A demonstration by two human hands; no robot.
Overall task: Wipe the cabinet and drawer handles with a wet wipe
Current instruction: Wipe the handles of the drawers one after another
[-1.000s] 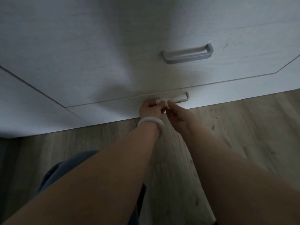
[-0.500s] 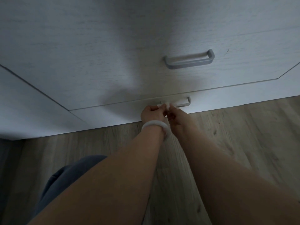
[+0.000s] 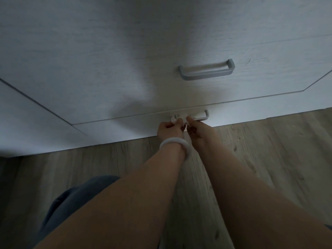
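Note:
A white wet wipe (image 3: 177, 119) is wrapped around the left part of the bottom drawer's grey handle (image 3: 203, 116). My left hand (image 3: 168, 130), with a white bangle on its wrist, pinches the wipe's left side. My right hand (image 3: 198, 131) pinches its right side, right next to the left hand. The handle's right end shows bare. A second grey handle (image 3: 206, 71) sits on the drawer above, untouched.
The white cabinet front (image 3: 107, 69) fills the upper view, with a side panel (image 3: 27, 123) at the left. Wood-look floor (image 3: 269, 150) runs below the plinth. My knee in dark trousers (image 3: 71, 203) is at the lower left.
Both hands stay on the wipe at the bottom handle; the wipe is now bunched a little further left on the bar. The camera view has shifted slightly.

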